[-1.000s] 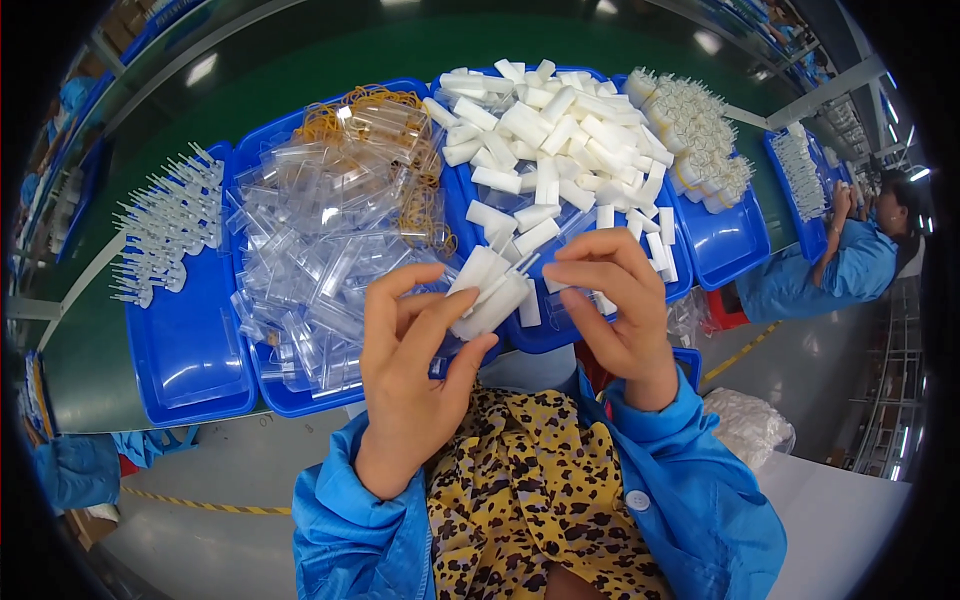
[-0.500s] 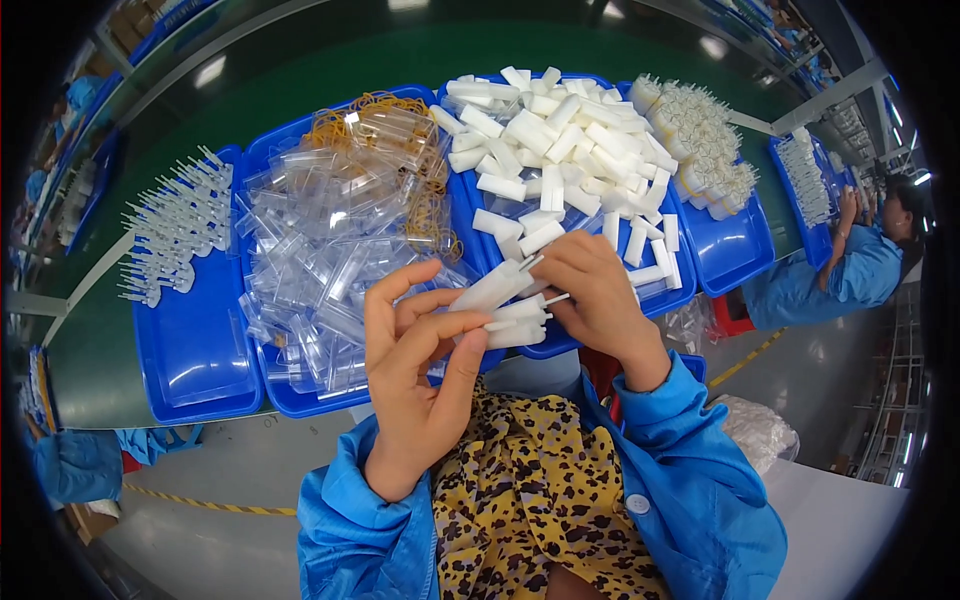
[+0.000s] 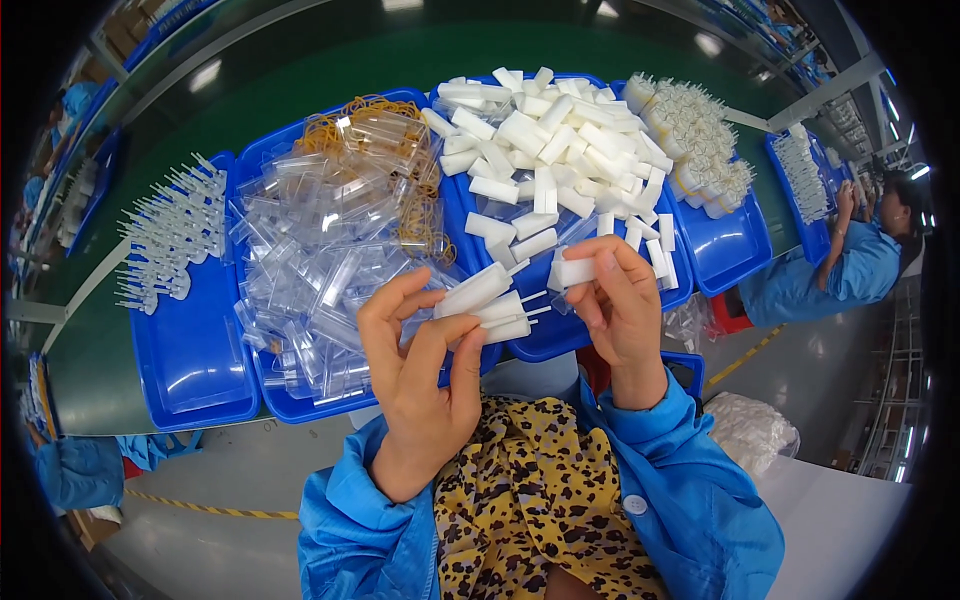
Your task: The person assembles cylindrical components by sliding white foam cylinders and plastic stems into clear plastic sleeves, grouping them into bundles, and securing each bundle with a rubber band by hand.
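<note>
My left hand is closed on several white blocks with thin stems, fanned between thumb and fingers, the stems pointing right. To its right, my right hand pinches one short white block between thumb and fingers, apart from the stemmed ones. Both hands are raised over the front edges of the blue trays. Just beyond them, a blue tray bears a heap of loose white blocks. Left of that heap, another blue tray holds clear plastic sleeves and yellow rubber bands.
At the far left, a blue tray carries white stemmed pieces. Bundled white pieces fill the back of the right-hand blue tray. Under the trays runs a green table. Further right, a person in blue works beside another tray.
My right hand has drawn away rightward from the stem ends and turned, showing a white block in its fingers. The left hand keeps its stemmed blocks and has barely moved.
</note>
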`<state>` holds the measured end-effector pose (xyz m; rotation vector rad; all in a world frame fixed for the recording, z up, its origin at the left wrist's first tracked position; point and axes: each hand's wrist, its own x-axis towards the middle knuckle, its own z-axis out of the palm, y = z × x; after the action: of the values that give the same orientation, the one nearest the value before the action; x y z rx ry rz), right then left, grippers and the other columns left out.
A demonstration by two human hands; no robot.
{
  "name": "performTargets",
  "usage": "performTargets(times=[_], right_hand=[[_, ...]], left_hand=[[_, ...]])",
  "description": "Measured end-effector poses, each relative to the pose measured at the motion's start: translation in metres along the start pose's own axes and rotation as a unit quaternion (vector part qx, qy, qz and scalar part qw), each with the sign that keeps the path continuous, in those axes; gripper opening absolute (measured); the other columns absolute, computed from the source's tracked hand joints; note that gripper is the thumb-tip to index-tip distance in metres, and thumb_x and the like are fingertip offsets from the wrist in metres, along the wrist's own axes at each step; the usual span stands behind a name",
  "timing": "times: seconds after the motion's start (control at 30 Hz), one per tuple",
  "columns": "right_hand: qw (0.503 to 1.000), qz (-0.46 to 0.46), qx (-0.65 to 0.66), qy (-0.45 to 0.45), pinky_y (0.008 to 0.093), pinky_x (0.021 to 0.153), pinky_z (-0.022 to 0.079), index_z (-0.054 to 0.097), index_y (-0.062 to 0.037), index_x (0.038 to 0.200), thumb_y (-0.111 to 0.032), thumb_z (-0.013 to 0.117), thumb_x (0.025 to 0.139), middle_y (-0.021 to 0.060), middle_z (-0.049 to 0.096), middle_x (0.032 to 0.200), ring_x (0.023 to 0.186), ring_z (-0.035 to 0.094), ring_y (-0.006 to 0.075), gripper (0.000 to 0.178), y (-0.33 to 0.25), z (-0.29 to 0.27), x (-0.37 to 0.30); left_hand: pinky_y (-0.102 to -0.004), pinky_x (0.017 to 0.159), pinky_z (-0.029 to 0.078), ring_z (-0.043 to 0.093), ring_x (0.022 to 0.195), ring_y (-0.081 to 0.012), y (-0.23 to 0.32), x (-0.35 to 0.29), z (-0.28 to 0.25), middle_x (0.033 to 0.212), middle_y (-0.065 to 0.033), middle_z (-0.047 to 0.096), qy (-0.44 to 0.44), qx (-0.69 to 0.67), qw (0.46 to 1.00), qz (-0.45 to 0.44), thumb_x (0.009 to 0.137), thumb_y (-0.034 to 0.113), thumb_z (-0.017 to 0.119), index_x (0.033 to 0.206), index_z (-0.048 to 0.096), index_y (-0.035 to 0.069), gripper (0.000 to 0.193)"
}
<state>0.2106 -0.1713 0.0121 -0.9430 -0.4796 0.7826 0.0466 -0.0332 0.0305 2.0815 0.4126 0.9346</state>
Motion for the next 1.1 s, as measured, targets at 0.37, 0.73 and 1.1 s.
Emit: performTargets(times=[0.37,0.73,1.1], right_hand=[[0.987,0.034,0.149,-0.045,0.0138,0.058,0.04,0.058,0.0043,0.109,-0.01,0.054,0.096,0.0108,0.061,0.103,0.074,0.054,0.0037,0.02,0.005,0.007,0.005],[0.993,-0.021,-0.093,0.071,0.0158,0.04,0.037,0.064,0.0034,0.104,-0.016,0.059,0.096,0.0034,0.061,0.067,0.05,0.053,0.0041,0.022,-0.001,0.025,-0.006],[0.957,-0.1,-0.255,0.093,0.0166,0.044,0.036,0.069,0.0016,0.105,-0.01,0.061,0.093,0.0043,0.06,0.078,0.055,0.054,0.0055,0.018,0.005,0.047,-0.012]], left_hand=[[-0.0318,0.073,0.056,0.056,0.104,-0.0295,0.002,-0.001,-0.002,0.126,-0.0193,0.042,0.007,0.005,1.0,0.018,0.081,-0.003,0.067,0.092,0.065,-0.002,0.012],[-0.0323,0.074,0.057,0.056,0.103,-0.0291,0.002,0.0,-0.003,0.126,-0.0199,0.043,0.018,0.016,0.999,0.038,0.08,-0.005,0.068,0.093,0.065,-0.002,0.013],[-0.0349,0.075,0.059,0.057,0.106,-0.0326,-0.001,-0.002,0.0,0.121,-0.0214,0.047,0.048,0.054,0.995,0.069,0.08,-0.005,0.069,0.094,0.065,-0.004,0.014]])
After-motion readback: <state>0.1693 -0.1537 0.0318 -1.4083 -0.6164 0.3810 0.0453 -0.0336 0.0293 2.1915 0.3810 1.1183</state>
